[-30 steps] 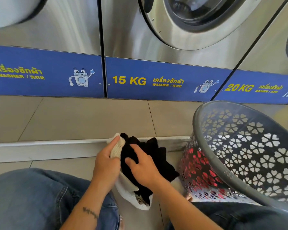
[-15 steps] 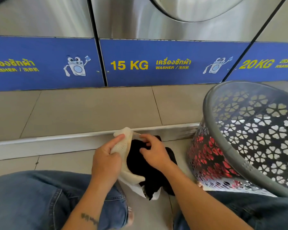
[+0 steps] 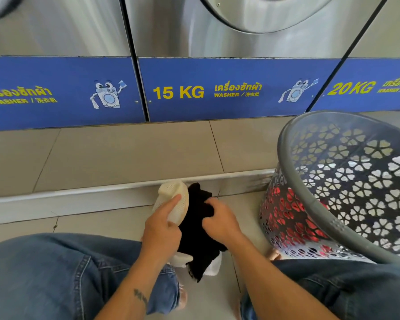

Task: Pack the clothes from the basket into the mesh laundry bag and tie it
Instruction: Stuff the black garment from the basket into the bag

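Observation:
A cream mesh laundry bag (image 3: 171,198) hangs between my knees, its mouth held up by my left hand (image 3: 163,227). A black garment (image 3: 198,236) fills the bag's opening and hangs down past it. My right hand (image 3: 219,221) grips the black garment at its upper right and presses it into the bag. To the right leans a grey plastic basket (image 3: 310,204) with flower-shaped holes. Red clothing (image 3: 291,215) shows through its lower wall.
Steel washers with blue panels (image 3: 217,88) marked 15 KG and 20 KG stand ahead on a raised tiled step (image 3: 125,155). Its white edge (image 3: 67,197) runs just beyond the bag. My knees in blue jeans (image 3: 56,273) flank the bag on the tiled floor.
My right hand has shifted from the garment's front to its upper edge and pushed more black cloth down into the bag. The view has tilted downward.

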